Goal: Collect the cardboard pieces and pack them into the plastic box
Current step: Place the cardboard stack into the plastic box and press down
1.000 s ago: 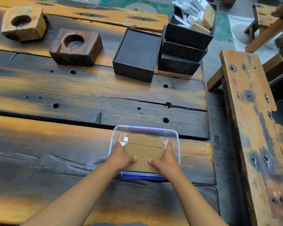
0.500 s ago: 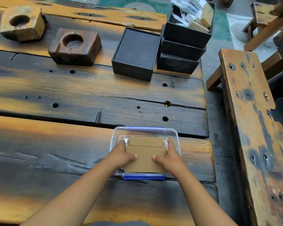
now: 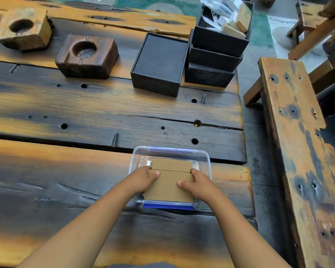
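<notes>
Low in the centre of the frame, your left hand [image 3: 143, 178] and right hand [image 3: 196, 183] clasp a brown cardboard piece [image 3: 169, 187] from either side, thumbs lying on its top face and fingers wrapped over its left and right edges. You hold it over the clear plastic box [image 3: 206, 161], whose blue clip strips show at the far rim and at the near edge. A second cardboard piece [image 3: 171, 164] lies flat inside the box, just beyond the one you grip (whether the two touch, the frame does not show). The box sits on the near plank of the dark, scorched-looking wooden table [image 3: 85, 105], close to its right end.

Toward the top of the frame, a square black box [image 3: 159, 62] rests beside a stack of black trays [image 3: 215, 55]; the top tray holds small white and tan packages. Left of these sit a dark wooden block [image 3: 86, 57] with a round hollow and, in the upper left corner, a lighter wooden block [image 3: 23, 28] with a similar hollow. A worn wooden bench [image 3: 298, 142] runs down the right side of the frame.
</notes>
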Tool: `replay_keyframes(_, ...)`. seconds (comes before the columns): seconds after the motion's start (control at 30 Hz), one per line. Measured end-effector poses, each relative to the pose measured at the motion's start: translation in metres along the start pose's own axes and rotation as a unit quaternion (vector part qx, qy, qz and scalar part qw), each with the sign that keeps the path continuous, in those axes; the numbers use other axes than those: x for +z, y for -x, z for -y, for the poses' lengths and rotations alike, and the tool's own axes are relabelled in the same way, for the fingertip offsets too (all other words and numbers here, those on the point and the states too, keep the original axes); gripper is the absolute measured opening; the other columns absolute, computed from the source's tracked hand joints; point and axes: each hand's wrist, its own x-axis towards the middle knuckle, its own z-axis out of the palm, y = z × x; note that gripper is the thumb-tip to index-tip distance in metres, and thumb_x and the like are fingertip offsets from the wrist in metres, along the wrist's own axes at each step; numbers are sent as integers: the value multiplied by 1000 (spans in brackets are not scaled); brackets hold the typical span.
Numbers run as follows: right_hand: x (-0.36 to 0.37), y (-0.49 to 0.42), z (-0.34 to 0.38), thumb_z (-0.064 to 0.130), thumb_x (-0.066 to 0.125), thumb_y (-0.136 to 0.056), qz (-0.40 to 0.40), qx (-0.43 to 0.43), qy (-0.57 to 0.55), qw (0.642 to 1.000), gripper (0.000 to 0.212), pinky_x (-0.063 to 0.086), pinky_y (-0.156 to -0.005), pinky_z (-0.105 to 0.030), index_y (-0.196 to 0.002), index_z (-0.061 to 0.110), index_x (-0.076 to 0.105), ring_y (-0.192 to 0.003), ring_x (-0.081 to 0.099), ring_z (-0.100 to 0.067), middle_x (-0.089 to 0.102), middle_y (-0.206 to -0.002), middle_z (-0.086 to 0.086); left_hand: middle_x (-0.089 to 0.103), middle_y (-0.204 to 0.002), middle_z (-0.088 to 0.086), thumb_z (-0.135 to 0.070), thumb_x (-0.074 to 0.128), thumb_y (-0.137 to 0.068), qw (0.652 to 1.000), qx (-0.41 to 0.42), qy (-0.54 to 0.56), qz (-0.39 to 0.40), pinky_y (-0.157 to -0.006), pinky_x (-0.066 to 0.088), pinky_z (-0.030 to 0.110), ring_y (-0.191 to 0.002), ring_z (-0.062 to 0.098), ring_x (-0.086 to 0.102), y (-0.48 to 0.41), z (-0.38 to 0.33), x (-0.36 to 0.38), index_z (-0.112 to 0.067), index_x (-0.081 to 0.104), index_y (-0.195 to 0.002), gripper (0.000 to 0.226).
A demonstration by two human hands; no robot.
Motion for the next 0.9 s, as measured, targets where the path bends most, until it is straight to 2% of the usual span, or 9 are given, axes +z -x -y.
replay_keyframes(0.07, 0, 0, -1, 40, 70, -83, 1, -5, -1, 1000, 47, 53, -82, -30, -124, 22, 55, -102, 63, -18, 66, -122, 0, 61, -112, 0, -38, 51, -99, 1000, 7, 20, -1, -49, 39, 16, -71, -1, 52, -1, 3, -1, -22, 52, -129, 34)
replay_keyframes(0.2, 4, 4, -1, 38, 69, -85, -26, -18, 8, 999, 58, 51, -95, -36, -135, 24, 46, -110, 62, -20, 63, -128, 3, 64, -112, 0, -30, 59, -96, 999, 35, 14, -14, -58, 47, 19, -84, 11, 60, -1, 7, 0, -20, 58, -131, 36)
replay_keyframes(0.3, 6, 6, -3, 42, 67, -86, -37, -21, 43, 998, 48, 52, -94, -38, -126, 21, 52, -109, 63, -21, 66, -124, -1, 68, -124, 2, -43, 58, -94, 999, 50, 9, -7, -90, 55, 32, -105, 20, 66, -1, 7, 3, -17, 58, -131, 45)
replay_keyframes(0.4, 7, 7, -1, 50, 66, -83, -37, -19, 59, 997, 53, 52, -91, -36, -124, 21, 51, -108, 62, -21, 65, -122, -1, 62, -135, 4, -59, 42, -95, 999, 37, -35, 0, -103, 48, 39, -118, 23, 61, -3, 10, 4, -18, 50, -138, 60)
replay_keyframes(0.5, 9, 6, 2, 48, 69, -80, -15, -3, 61, 998, 63, 52, -92, -37, -130, 20, 44, -109, 61, -22, 62, -125, -4, 60, -135, 2, -56, 50, -92, 994, 48, -93, 20, -98, 49, 35, -116, 22, 60, -4, 14, 2, -21, 40, -140, 60)
replay_keyframes(0.6, 11, 4, 5, 46, 72, -79, -19, -1, 60, 998, 64, 51, -87, -33, -128, 20, 41, -104, 60, -21, 62, -124, -4, 62, -130, 3, -50, 62, -87, 989, 59, -139, 0, -91, 50, 33, -111, 22, 61, -8, 13, 0, -20, 42, -133, 59)
replay_keyframes(0.73, 10, -2, 14, 45, 75, -76, -47, 0, 49, 998, 64, 51, -87, -34, -127, 18, 46, -107, 61, -23, 62, -123, -5, 66, -124, 6, -55, 52, -93, 986, 70, -145, -32, -80, 45, 29, -105, 22, 62, -17, 5, -9, -16, 52, -125, 51)
replay_keyframes(0.8, 7, -7, 19, 43, 77, -74, -53, 1, 38, 998, 63, 52, -91, -36, -125, 17, 50, -107, 61, -23, 63, -123, -5, 67, -123, 9, -51, 46, -97, 986, 81, -136, -45, -81, 44, 30, -108, 25, 62, -21, 1, -13, -12, 57, -120, 47)
replay_keyframes(0.9, 3, -14, 24, 40, 80, -73, -52, 2, 31, 998, 62, 51, -86, -31, -124, 17, 54, -106, 62, -21, 64, -123, -5, 66, -121, 14, -45, 43, -101, 983, 85, -154, -47, -81, 43, 31, -108, 28, 61, -26, -2, -17, -8, 57, -112, 41)
